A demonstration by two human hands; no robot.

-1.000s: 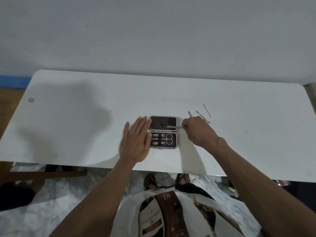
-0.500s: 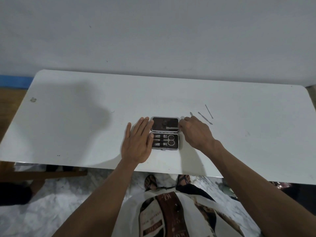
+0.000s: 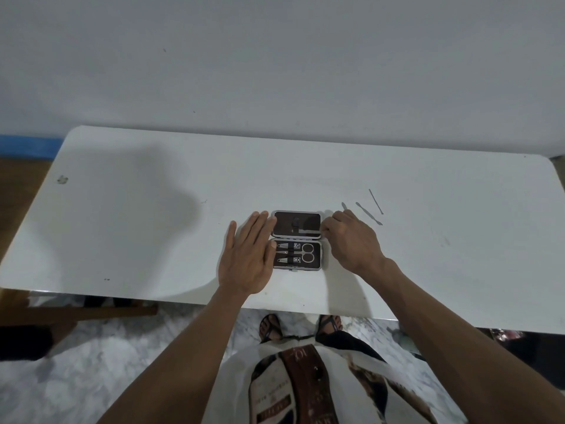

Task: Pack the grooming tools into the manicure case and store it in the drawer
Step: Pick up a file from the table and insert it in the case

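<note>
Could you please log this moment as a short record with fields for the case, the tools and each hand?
case: manicure case lies open on the white table
packed: scissors and two clippers in the near half
being packed: thin tool lying across the far half
loose tools: three slim tools on the table, right of the case
left hand: flat, at the case's left edge
right hand: fingers pinched at the thin tool's end

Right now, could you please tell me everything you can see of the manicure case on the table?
The manicure case lies open and flat near the front of the white table: two dark-lined halves with silvery rims. The near half holds scissors and two clippers. The left hand rests against its left side; the right hand slides a thin metal tool into the far half.
</note>
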